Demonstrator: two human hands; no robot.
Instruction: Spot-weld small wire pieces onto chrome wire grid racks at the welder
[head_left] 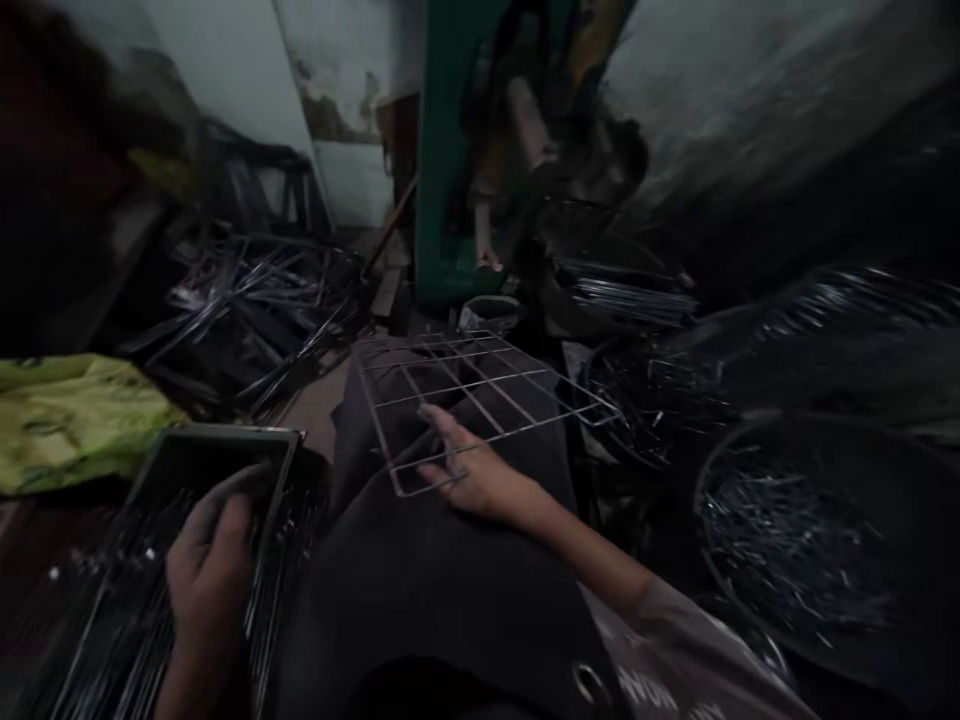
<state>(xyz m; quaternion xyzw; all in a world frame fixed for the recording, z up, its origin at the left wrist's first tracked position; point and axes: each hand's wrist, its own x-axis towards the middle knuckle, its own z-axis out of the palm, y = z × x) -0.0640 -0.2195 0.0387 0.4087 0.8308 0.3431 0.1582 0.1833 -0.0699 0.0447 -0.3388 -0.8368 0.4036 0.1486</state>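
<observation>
A wire grid rack (491, 395) of thin crossed rods lies slanted above my lap, over the dark cloth (420, 600). My right hand (480, 478) grips its near edge, with the thumb and fingers on either side of a rod. My left hand (206, 575), smeared by motion, is over a metal tray (247, 433) at the lower left. Its fingers reach forward with the thumb apart, and nothing shows in them. Many thin metal rods (142, 610) lie lengthwise in and around this tray.
Left of the tray is a yellow-green sack (75, 420), with a heap of metal strips (255, 300) beyond. A round pan (795, 540) of small metal pieces stands at right. Stacked wire parts (630, 292) lie farther back. Ahead, another person's hand (487, 258) is beside a green machine (442, 160).
</observation>
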